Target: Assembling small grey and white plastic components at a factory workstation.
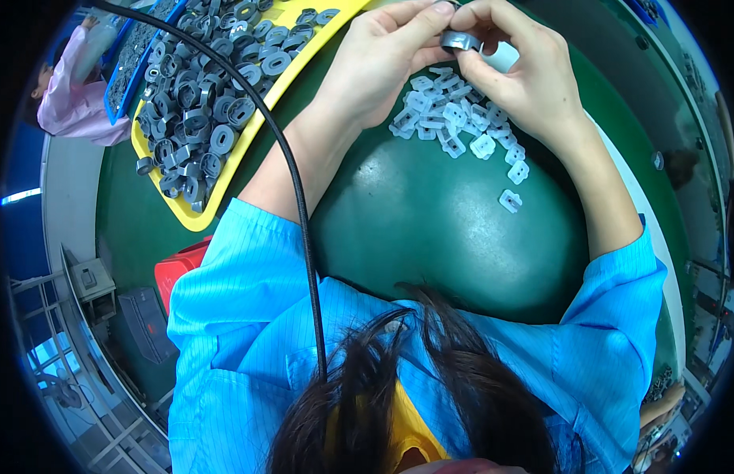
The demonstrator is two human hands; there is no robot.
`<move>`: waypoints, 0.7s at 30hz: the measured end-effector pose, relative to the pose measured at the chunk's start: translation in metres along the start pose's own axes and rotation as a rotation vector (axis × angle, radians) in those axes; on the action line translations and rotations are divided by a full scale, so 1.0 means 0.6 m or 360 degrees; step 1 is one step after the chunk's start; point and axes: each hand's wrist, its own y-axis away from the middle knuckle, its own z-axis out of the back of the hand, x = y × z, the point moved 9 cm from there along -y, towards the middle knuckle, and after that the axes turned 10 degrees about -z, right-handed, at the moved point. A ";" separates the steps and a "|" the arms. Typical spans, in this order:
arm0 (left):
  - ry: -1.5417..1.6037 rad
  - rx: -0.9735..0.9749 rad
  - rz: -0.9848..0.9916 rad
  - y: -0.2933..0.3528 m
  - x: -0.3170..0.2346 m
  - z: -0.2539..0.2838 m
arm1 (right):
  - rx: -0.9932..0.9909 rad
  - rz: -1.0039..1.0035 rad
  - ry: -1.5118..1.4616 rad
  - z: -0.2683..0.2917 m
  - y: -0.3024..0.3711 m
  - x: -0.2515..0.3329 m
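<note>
At the top edge, my left hand [380, 63] and my right hand [533, 73] come together, fingers closed around a dark grey oval plastic ring [460, 41]. My left thumb and fingertips pinch its far side, partly cut off by the picture's edge. The right thumb presses against its near side. A whitish translucent piece [501, 57] shows inside the curl of my right hand; I cannot make out its kind. Just below the hands lies a loose pile of small translucent plastic pieces [454, 114] on the green tabletop [430, 213]. One piece [510, 201] sits apart, nearer me.
A yellow tray [195, 221] heaped with grey oval plastic rings [195, 118] stands at the left. Beyond it are blue trays [118, 110] of dark parts. A black cable [292, 170] crosses over my left forearm. A person in pink [79, 110] is at far left, near a red container [177, 265].
</note>
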 end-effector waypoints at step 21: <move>-0.0566 0.0241 -0.0184 -0.007 -0.010 0.007 | 0.0795 -0.0379 0.0060 -0.035 0.012 -0.087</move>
